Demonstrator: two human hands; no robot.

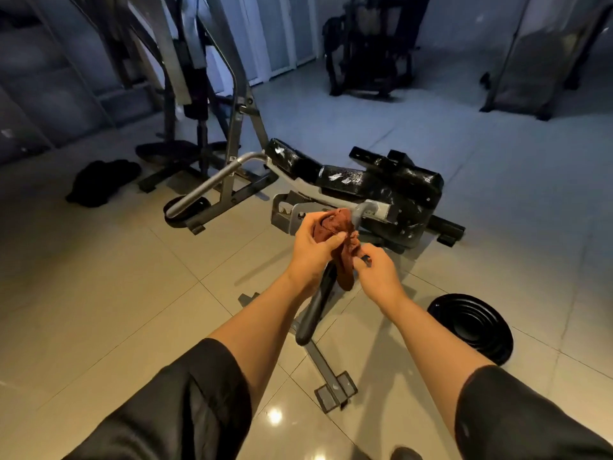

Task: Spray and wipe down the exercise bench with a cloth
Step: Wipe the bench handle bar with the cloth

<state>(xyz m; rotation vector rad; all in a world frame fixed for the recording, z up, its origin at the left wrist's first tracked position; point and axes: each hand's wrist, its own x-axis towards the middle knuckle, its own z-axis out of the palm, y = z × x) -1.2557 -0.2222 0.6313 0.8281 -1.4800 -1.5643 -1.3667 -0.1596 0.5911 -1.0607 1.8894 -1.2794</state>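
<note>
Beyond both hands lies the black padded exercise bench (365, 180), its frame partly masked by them. Right of the right hand (378, 270): a weight plate (471, 327). The left hand (315, 240) grips the rust-brown cloth (341, 247); the right hand pinches its hanging end.

Dim bluish background, warmer foreground, ceiling-light glare on glossy floor tiles (274, 416), wide-angle edge bending.

Black weight plate (472, 327) on tiled floor (99, 293); dark cloth heap (101, 182) far left; machine (368, 51) at back
</note>
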